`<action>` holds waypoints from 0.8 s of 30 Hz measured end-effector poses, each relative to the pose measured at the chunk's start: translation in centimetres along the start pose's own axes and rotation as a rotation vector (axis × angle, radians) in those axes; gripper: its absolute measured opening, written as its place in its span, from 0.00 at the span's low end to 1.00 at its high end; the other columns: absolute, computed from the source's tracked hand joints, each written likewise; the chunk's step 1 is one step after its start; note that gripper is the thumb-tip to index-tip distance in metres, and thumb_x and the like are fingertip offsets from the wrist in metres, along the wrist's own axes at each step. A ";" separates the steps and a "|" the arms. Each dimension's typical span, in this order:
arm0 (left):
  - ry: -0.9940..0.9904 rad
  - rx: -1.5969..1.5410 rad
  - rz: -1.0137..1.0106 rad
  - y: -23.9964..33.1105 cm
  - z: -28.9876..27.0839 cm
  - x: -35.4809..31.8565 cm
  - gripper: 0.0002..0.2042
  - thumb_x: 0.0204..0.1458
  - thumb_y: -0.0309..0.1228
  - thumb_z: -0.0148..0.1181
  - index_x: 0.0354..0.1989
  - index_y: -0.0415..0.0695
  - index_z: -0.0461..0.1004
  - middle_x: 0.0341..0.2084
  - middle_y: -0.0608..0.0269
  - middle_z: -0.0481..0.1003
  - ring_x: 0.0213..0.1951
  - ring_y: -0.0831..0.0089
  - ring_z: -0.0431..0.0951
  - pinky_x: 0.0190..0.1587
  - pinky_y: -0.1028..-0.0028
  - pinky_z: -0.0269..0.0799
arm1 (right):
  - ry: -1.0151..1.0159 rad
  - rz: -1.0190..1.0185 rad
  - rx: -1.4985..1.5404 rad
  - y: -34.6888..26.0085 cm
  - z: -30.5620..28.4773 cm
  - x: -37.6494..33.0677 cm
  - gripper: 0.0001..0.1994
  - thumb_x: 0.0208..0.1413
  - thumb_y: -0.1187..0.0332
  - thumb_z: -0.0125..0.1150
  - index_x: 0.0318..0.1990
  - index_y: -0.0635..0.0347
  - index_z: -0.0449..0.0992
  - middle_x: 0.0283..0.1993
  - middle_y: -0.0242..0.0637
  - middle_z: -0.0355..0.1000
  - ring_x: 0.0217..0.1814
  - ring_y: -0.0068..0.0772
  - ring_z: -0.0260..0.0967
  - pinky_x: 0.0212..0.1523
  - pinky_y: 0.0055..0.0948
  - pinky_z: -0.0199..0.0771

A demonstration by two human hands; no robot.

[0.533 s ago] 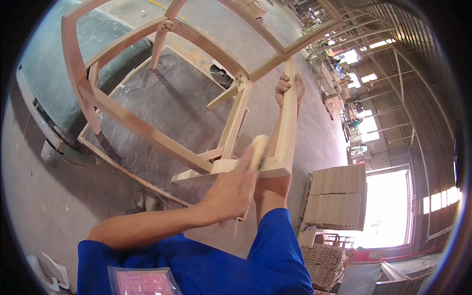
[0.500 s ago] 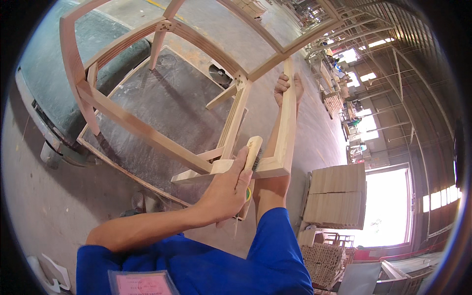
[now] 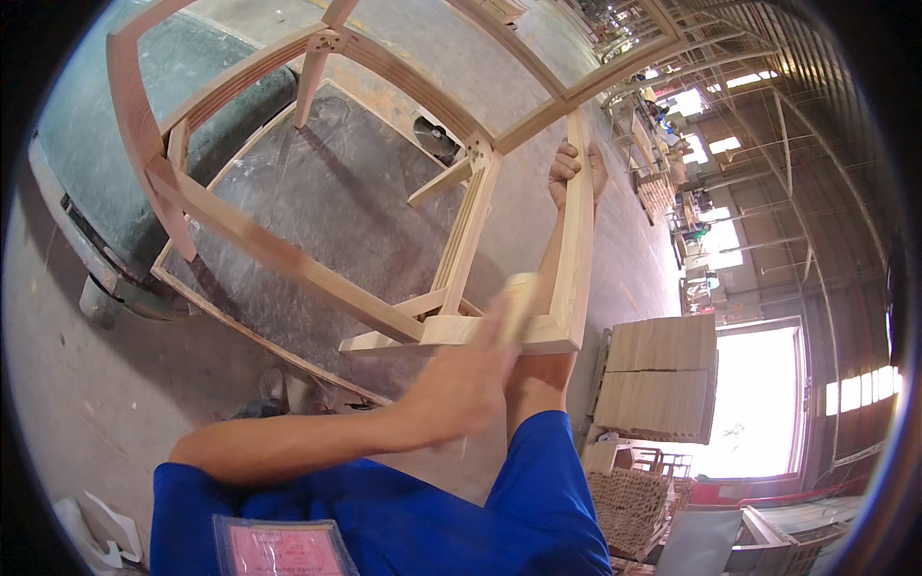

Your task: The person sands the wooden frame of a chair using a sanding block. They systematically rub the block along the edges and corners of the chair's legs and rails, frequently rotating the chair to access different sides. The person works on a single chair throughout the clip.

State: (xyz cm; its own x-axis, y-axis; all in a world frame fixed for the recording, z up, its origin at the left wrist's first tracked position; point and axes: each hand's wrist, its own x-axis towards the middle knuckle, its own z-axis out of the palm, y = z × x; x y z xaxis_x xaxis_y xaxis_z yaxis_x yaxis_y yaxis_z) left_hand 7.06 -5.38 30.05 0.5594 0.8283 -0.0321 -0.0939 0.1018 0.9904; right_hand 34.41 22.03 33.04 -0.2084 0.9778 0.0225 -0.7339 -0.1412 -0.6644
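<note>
Right hand (image 3: 569, 171) wrapped around the far stretch of a pale wooden rail (image 3: 579, 240), fingers curled shut on it, arm reaching up behind the rail from below. Rail forming the near-right member of an unfinished wooden chair frame (image 3: 288, 173), held tilted above a dusty grey table (image 3: 355, 192). Long axis of the rail running straight away from the body, from the corner joint (image 3: 552, 336) nearest the chest up to the right grip.

Left hand (image 3: 461, 384) motion-blurred, set at the near corner of the frame, just below and left of the joint, pressing a small pale sanding block (image 3: 519, 300) against the wood; fingers flat and partly spread over the block rather than closed round it, though blur leaves the exact grip hard to tell. Left hand clearly nearer to the joint; right grip well apart from it, at the other end of the same rail.

Stack of cut wooden boards (image 3: 658, 384) off to the right of both hands.
</note>
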 end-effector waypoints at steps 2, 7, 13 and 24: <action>0.084 0.061 -0.144 -4.2 -1.7 -0.7 0.29 0.67 0.36 0.43 0.73 0.38 0.46 0.33 0.31 0.77 0.36 0.40 0.80 0.41 0.53 0.75 | 0.011 0.015 0.017 0.8 0.4 0.5 0.21 0.68 0.56 0.45 0.48 0.73 0.63 0.31 0.36 0.63 0.19 0.21 0.59 0.17 0.21 0.65; 0.034 -0.009 0.115 -0.2 0.1 0.3 0.27 0.68 0.34 0.42 0.72 0.38 0.49 0.36 0.40 0.76 0.35 0.55 0.78 0.41 0.60 0.75 | -0.028 0.037 -0.005 0.0 0.0 0.1 0.21 0.67 0.55 0.47 0.47 0.71 0.63 0.31 0.35 0.62 0.20 0.22 0.59 0.18 0.22 0.66; 0.070 0.030 -0.077 -5.6 -2.1 -0.7 0.31 0.67 0.36 0.43 0.73 0.35 0.43 0.44 0.28 0.74 0.44 0.40 0.78 0.51 0.54 0.71 | -0.022 0.026 0.008 0.2 -0.2 0.4 0.21 0.67 0.57 0.47 0.48 0.73 0.63 0.31 0.36 0.62 0.20 0.22 0.60 0.19 0.22 0.66; -0.062 0.188 0.809 -3.0 -3.5 6.2 0.22 0.65 0.30 0.46 0.66 0.36 0.64 0.38 0.54 0.76 0.38 0.64 0.76 0.43 0.66 0.71 | 0.026 0.002 -0.089 -0.3 -0.2 -0.1 0.21 0.68 0.54 0.46 0.48 0.70 0.62 0.30 0.33 0.61 0.20 0.20 0.60 0.19 0.21 0.66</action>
State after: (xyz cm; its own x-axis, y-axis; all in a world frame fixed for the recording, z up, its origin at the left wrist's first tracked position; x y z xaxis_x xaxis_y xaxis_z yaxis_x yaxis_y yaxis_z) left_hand 7.95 1.40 26.40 0.4230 0.5740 0.7011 -0.3502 -0.6101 0.7107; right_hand 34.76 22.04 33.14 -0.1922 0.9813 0.0023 -0.6732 -0.1302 -0.7279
